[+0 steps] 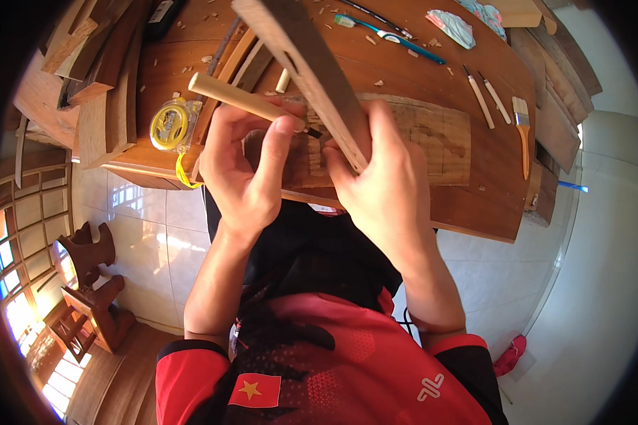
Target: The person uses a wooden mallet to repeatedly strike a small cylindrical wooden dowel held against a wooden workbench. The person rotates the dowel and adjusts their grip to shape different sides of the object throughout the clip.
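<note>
My left hand (pixel 247 166) pinches a carving chisel (pixel 237 97) by its pale round handle, its short dark blade pointing right and down over the board below. My right hand (pixel 386 166) is closed round the near end of a thick wooden bar (pixel 312 67), which slants up toward the far left. Beneath both hands lies a flat wooden board (pixel 443 134) with pencil lines and a row of carved notches near its middle. My hands and the bar hide part of that board. Another pale tool handle (pixel 283 81) shows behind the chisel.
A yellow tape measure (pixel 171 127) rests at the table's left edge. Toward the back are a toothbrush (pixel 390 37) and a crumpled cloth (pixel 451 28). Two slim carving tools (pixel 480 103) and a brush (pixel 522 134) lie at right. Boards are stacked on both sides; wood chips dot the tabletop.
</note>
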`<state>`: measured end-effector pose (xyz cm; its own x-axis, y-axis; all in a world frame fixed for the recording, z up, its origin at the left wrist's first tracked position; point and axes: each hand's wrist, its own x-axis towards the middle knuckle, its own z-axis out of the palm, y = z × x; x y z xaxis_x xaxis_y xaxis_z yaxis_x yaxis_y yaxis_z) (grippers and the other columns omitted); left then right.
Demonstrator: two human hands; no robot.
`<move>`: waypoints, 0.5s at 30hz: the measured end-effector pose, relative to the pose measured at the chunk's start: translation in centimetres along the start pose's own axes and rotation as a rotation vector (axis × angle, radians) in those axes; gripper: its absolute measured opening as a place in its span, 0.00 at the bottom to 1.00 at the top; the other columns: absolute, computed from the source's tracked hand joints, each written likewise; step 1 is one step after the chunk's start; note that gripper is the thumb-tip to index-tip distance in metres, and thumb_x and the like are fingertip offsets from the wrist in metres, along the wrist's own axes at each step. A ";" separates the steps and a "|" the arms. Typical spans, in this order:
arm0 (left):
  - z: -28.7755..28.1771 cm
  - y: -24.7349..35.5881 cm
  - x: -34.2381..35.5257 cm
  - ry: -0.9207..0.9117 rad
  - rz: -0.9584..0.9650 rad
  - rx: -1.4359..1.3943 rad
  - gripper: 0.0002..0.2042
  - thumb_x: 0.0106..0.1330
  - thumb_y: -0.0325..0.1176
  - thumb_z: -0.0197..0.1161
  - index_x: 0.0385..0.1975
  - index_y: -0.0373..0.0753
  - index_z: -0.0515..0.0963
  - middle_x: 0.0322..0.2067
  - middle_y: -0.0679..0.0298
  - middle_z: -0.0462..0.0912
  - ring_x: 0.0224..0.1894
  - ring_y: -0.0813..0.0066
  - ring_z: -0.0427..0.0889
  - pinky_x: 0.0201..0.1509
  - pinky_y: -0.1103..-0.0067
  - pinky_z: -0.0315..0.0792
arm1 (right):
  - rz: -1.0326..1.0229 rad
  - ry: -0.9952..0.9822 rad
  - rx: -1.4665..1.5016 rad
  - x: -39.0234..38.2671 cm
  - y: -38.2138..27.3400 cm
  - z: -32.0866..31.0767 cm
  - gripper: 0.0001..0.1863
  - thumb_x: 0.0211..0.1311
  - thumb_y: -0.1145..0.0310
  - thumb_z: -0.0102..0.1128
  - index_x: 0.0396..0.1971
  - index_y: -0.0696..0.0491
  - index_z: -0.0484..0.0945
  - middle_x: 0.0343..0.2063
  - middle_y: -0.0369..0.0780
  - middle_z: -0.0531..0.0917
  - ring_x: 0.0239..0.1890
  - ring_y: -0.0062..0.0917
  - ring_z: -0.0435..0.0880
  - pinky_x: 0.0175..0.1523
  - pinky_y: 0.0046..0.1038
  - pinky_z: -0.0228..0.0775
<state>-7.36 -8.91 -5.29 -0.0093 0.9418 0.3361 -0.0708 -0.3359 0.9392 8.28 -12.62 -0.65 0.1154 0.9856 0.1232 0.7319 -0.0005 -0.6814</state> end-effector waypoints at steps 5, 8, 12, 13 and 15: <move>-0.2 0.0 0.0 -0.010 -0.059 -0.016 0.08 0.73 0.23 0.62 0.48 0.30 0.76 0.42 0.57 0.88 0.43 0.76 0.86 0.52 0.79 0.79 | 0.049 -0.171 0.017 1.1 1.0 -1.1 0.22 0.56 0.72 0.76 0.48 0.56 0.74 0.34 0.48 0.89 0.40 0.48 0.90 0.44 0.43 0.79; -0.2 0.3 0.1 -0.023 -0.086 -0.035 0.08 0.73 0.23 0.63 0.48 0.30 0.76 0.42 0.56 0.88 0.43 0.77 0.86 0.52 0.79 0.79 | 0.009 -0.183 0.067 1.5 1.6 -1.7 0.23 0.56 0.69 0.76 0.45 0.57 0.72 0.29 0.52 0.86 0.36 0.53 0.87 0.42 0.48 0.78; -0.3 0.2 0.1 -0.033 -0.091 -0.006 0.08 0.73 0.23 0.63 0.47 0.29 0.76 0.42 0.56 0.88 0.42 0.77 0.86 0.51 0.79 0.79 | -0.062 -0.147 -0.060 0.9 1.1 -0.7 0.21 0.57 0.71 0.74 0.44 0.58 0.72 0.25 0.52 0.85 0.31 0.53 0.87 0.37 0.49 0.79; -0.3 0.2 0.1 -0.032 -0.100 0.001 0.08 0.73 0.23 0.63 0.47 0.29 0.76 0.42 0.56 0.88 0.42 0.77 0.86 0.51 0.79 0.79 | 0.022 -0.159 -0.062 0.7 0.6 -0.9 0.22 0.57 0.68 0.76 0.46 0.57 0.75 0.32 0.53 0.87 0.39 0.53 0.88 0.41 0.46 0.79; -0.3 0.3 0.1 -0.041 -0.104 -0.004 0.08 0.73 0.24 0.63 0.47 0.29 0.76 0.41 0.57 0.89 0.42 0.76 0.87 0.51 0.79 0.79 | 0.063 -0.141 -0.046 0.3 0.1 -1.0 0.21 0.57 0.69 0.76 0.46 0.58 0.75 0.33 0.52 0.88 0.39 0.50 0.89 0.41 0.43 0.80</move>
<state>-7.72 -8.90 -5.02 0.0396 0.9701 0.2393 -0.0727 -0.2361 0.9690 9.05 -12.48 0.00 0.0693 0.9973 -0.0232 0.7567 -0.0677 -0.6502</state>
